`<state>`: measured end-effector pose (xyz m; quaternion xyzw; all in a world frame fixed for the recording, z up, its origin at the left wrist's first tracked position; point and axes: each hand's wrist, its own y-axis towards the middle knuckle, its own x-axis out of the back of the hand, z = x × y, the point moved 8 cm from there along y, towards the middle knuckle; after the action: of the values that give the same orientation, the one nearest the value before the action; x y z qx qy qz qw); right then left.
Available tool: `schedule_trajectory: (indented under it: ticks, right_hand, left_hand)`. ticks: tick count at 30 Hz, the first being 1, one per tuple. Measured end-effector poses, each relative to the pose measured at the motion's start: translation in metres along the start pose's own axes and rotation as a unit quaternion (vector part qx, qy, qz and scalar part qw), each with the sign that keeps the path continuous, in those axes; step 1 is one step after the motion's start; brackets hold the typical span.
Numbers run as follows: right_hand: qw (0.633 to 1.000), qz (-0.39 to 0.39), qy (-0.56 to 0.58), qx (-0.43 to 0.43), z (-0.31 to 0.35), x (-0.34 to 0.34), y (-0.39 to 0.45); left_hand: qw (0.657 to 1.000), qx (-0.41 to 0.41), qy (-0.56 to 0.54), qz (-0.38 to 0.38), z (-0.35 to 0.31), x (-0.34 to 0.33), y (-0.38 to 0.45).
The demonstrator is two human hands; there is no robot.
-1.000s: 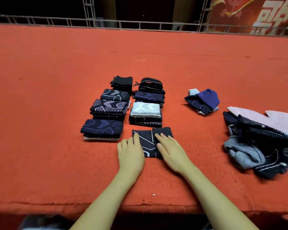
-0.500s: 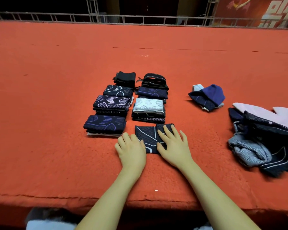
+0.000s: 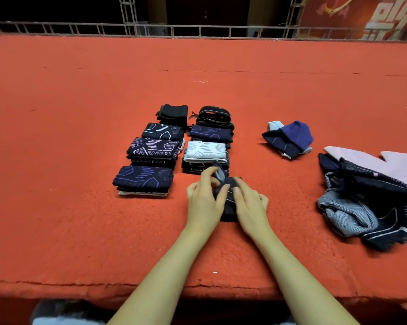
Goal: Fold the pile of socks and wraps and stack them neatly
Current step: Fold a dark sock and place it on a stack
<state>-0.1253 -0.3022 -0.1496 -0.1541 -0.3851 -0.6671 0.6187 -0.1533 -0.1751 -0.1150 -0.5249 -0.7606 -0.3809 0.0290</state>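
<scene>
Two rows of folded stacks [image 3: 167, 148] sit left on the table [image 3: 80, 231], the unfolded pile [image 3: 371, 195] right, a small bundle [image 3: 289, 139] between, farther back.

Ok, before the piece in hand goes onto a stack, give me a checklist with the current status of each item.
1. Both hands on the piece: ok, left hand and right hand grip the dark folded piece.
2. Fold finished and square: cannot tell, it is bunched and blurred.
3. Folded stacks tidy: ok, two neat rows.
4. Landing spot free: ok, bare red cloth under the hands, in front of the right row.
5. Unfolded pile out of the way: ok, lying apart to the right.
</scene>
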Motion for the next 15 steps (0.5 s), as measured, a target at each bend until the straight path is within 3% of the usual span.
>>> schedule_trajectory:
  ticks: [2, 4, 8, 11, 15]
  right_hand:
    - [0.993, -0.057, 0.098, -0.043, -0.008, 0.012, -0.004]
    - [0.985, -0.108, 0.118, -0.063, -0.012, 0.021, -0.008]
    - [0.986, -0.132, 0.038, -0.089, -0.018, 0.023, -0.009]
    - [0.988, -0.124, -0.041, -0.086, -0.021, 0.018, -0.010]
    - [0.988, -0.107, -0.076, -0.079, -0.019, 0.017, -0.011]
  left_hand:
    - [0.988, 0.058, -0.092, 0.110, 0.002, -0.026, 0.003]
    - [0.980, 0.073, -0.107, 0.153, 0.004, -0.037, 0.005]
    - [0.982, 0.018, 0.010, 0.187, 0.015, -0.042, 0.011]
    - [0.963, 0.047, 0.131, 0.229, 0.030, -0.044, 0.011]
    - [0.955, 0.059, 0.111, 0.269, 0.041, -0.046, 0.006]
